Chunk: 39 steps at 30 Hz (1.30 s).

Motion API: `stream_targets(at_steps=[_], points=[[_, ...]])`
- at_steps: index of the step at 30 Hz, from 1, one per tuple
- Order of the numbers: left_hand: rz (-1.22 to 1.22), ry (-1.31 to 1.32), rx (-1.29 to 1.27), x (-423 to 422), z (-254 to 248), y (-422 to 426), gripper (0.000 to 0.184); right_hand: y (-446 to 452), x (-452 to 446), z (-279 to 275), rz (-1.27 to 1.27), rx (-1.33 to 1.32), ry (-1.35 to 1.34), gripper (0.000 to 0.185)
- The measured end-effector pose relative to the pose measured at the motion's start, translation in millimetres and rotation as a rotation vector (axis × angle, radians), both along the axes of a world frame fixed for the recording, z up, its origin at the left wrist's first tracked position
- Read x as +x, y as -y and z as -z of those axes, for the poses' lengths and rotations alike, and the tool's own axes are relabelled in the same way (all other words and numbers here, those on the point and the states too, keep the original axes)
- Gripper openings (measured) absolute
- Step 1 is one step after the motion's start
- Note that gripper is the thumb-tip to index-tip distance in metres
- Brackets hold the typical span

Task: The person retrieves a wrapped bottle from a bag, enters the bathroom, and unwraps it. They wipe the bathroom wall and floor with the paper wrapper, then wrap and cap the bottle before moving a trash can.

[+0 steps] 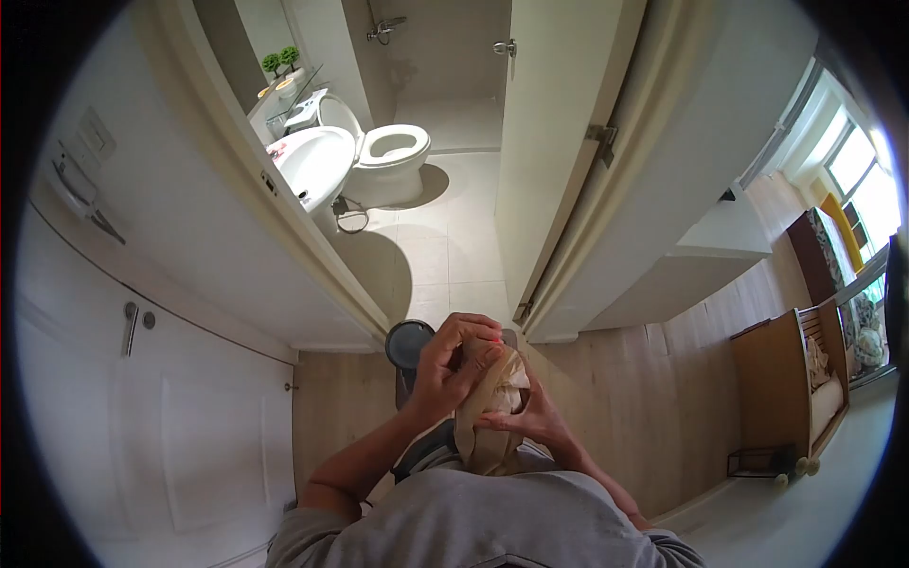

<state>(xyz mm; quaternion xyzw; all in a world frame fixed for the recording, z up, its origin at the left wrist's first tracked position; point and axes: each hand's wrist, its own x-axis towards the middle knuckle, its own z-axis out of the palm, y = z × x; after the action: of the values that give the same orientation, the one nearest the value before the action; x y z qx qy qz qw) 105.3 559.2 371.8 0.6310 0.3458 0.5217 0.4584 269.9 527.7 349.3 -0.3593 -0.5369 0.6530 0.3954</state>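
In front of my torso I hold a tan, crumpled bag (488, 440) that looks like paper or thin plastic. My left hand (456, 364) pinches its upper end, fingers bent over the top. A small red spot shows at those fingertips; I cannot make out what it is. Lower down, my right hand (535, 418) grips the bag's right side, its thumb across the front. Whatever the bag contains is hidden. Just left of my left hand, a dark round-topped object (410, 344), perhaps a bin, stands on the floor.
Ahead is a bathroom doorway with its door (559, 123) swung open to the right. Inside are a washbasin (317, 161) and a toilet (396, 151). A white panelled door (180, 426) stands at left. Wooden floor (625, 407) runs right toward a wooden cabinet (781, 379).
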Motion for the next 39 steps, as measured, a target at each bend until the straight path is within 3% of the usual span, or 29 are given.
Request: stream_targets(at_steps=[1, 3, 5, 7, 11, 14, 16, 17, 19, 22, 26, 27, 28, 31, 33, 34, 35, 37, 39], points=[[0.005, 0.001, 0.0, -1, 3, -8, 0.014, -8, -6, -1, 0.054, 0.047, -0.033, 0.072], [-0.228, 0.145, 0.049, -7, 9, -19, 0.009, -20, -21, -15, 0.139, 0.047, -0.088, 0.066], [-0.221, 0.257, 0.035, -11, 11, -29, 0.009, -32, -31, -15, 0.225, 0.049, -0.142, 0.061], [-0.218, 0.379, 0.015, -17, 15, -35, 0.009, -48, -28, -2, 0.046, -0.208, -0.267, 0.049], [-0.194, 0.291, 0.031, -27, 15, -34, 0.009, -70, -26, 17, -0.018, -0.28, -0.332, 0.042], [-0.2, 0.125, 0.08, -31, 15, -42, 0.009, -82, -27, 30, -0.045, -0.326, -0.345, 0.053], [-0.232, 0.043, 0.059, -31, 27, -45, 0.01, -91, -31, 31, -0.044, 0.082, -0.067, 0.079], [-0.234, 0.091, 0.019, -31, 37, -49, 0.01, -94, -31, 31, -0.057, 0.081, -0.07, 0.079], [-0.249, 0.134, -0.015, -33, 50, -51, 0.01, -96, -29, 28, -0.087, -0.279, -0.184, 0.104], [-0.261, -0.018, 0.057, -34, 52, -49, 0.011, -102, -16, 41, -0.133, -0.341, -0.174, 0.108], [-0.148, 0.12, -0.083, -51, 56, -68, 0.009, -115, -4, 32, -0.25, -0.392, -0.219, 0.106], [-0.08, 0.173, -0.101, -55, 52, -80, 0.011, -118, -5, 28, -0.29, -0.266, -0.067, 0.101], [-0.086, 0.17, -0.091, -54, 45, -88, 0.011, -122, -5, 26, -0.325, -0.135, 0.084, 0.097], [-0.212, 0.326, -0.109, -51, -5, -115, 0.016, -136, -10, 34, -0.398, -0.211, 0.053, 0.092], [-0.084, -0.558, 0.45, -65, -23, -127, 0.018, -146, -6, 46, -0.438, -0.157, 0.024, 0.089], [-0.033, -0.668, 0.639, -70, -32, -133, 0.02, -151, -4, 50, -0.531, -0.112, 0.018, 0.088], [-0.043, -0.677, 0.642, -70, -41, -137, 0.02, -155, -3, 52, -0.626, -0.066, 0.012, 0.087], [0.196, -0.81, 1.059, -69, -57, -145, 0.03, -165, -3, 49, -0.783, -0.11, 0.039, 0.086], [0.314, -0.756, 1.171, -64, -64, -147, 0.035, -172, -2, 46, -0.938, -0.161, 0.074, 0.085]])
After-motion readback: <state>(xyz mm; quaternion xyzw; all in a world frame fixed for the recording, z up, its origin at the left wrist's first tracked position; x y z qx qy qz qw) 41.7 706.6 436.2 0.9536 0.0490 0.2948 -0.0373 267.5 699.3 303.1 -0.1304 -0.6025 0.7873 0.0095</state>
